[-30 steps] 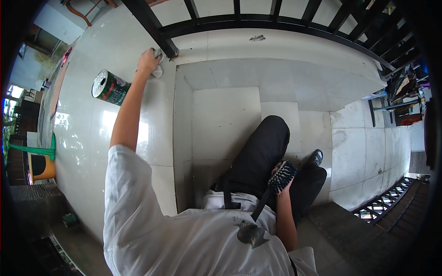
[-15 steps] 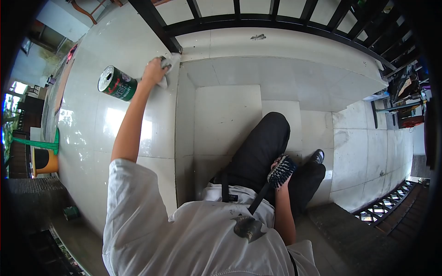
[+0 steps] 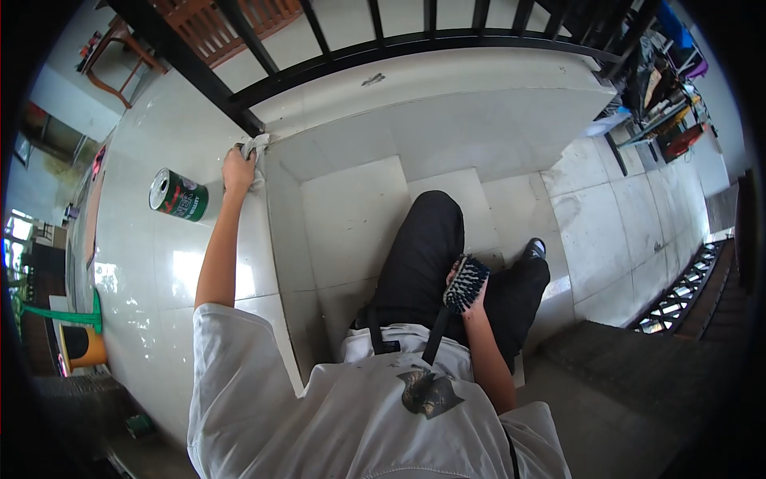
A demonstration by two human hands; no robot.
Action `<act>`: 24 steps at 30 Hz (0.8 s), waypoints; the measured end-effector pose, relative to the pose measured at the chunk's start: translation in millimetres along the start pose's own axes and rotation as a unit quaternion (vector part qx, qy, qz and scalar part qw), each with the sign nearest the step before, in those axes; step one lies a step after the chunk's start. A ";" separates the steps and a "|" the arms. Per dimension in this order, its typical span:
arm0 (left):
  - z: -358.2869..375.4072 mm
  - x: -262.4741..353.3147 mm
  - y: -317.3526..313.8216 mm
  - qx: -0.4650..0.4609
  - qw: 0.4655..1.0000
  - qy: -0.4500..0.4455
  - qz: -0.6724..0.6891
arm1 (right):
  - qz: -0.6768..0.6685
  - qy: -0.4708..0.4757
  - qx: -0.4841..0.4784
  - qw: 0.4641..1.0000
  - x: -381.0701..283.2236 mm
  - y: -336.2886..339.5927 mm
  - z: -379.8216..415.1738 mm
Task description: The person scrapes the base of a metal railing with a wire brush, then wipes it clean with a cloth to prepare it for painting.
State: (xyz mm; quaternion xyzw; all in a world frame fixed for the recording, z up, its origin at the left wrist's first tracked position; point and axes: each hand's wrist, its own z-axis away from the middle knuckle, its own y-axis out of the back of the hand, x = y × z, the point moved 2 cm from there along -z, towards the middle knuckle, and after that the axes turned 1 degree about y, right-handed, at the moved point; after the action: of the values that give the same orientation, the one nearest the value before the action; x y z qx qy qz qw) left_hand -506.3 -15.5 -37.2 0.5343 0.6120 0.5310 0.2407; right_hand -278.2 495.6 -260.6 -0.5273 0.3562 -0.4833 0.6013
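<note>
My left hand (image 3: 238, 171) is closed on a whitish rag (image 3: 258, 145), pressed against the tiled floor near the foot of the black railing post (image 3: 249, 121). Part of the rag is hidden under my fingers. To the left of that hand a green metal can (image 3: 179, 195) stands on the tiles. In my right hand (image 3: 476, 304) is a scrub brush (image 3: 467, 284), held over my thigh with its dark and pale bristles turned up toward me.
Tiled steps (image 3: 359, 215) descend to the right beside the raised floor edge. A black railing (image 3: 343, 56) runs across the top, with a wooden bench (image 3: 223, 28) behind it. Assorted items crowd a rack (image 3: 654, 112) at far right. A yellow-orange bucket (image 3: 84, 345) stands far left.
My view has turned and shifted, so the railing, steps and can appear moved. The left hand stays on the rag by the post. The brush remains in my right hand.
</note>
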 end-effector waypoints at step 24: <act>96.6 -110.3 125.1 -0.127 0.987 -0.086 0.040 | -0.023 0.150 -0.006 0.988 -28.4 -25.6 2.0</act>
State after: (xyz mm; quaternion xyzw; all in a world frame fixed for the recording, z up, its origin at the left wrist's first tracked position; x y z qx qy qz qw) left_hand -338.7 -94.8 15.2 0.5673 0.4947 0.5657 0.3368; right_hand -289.5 523.9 -237.4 -0.4606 0.4331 -0.5680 0.5269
